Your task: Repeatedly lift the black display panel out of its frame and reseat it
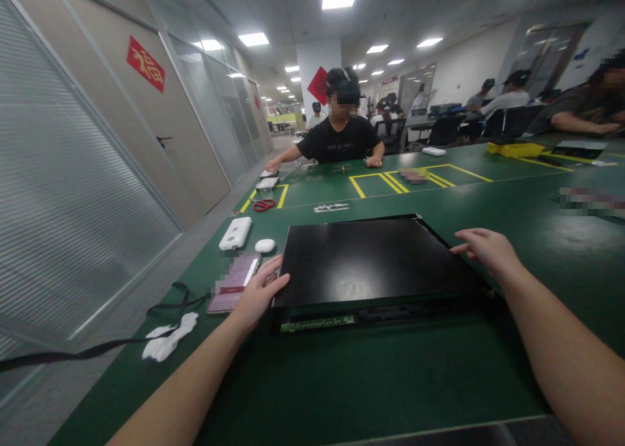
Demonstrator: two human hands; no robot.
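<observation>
A flat black display panel (364, 260) lies slightly askew over a black frame (434, 310), its near left corner seeming a little above it. A strip of green circuit board (317, 323) shows along the near side. My left hand (263, 288) holds the panel's left edge, thumb at the rim, with some fingertips hidden. At the right edge, my right hand (483, 247) has its fingers apart and slightly bent, one fingertip at the rim. Beside my left hand lie a phone (234, 280) and a white earbud case (265, 245).
A white power bank (235, 233), red-handled scissors (264, 204) and a crumpled tissue (168, 338) with a black strap (97, 349) lie to the left. Yellow tape (359, 187) marks the green table (390, 381). A person (342, 133) sits opposite; a yellow tray (517, 149) stands far right.
</observation>
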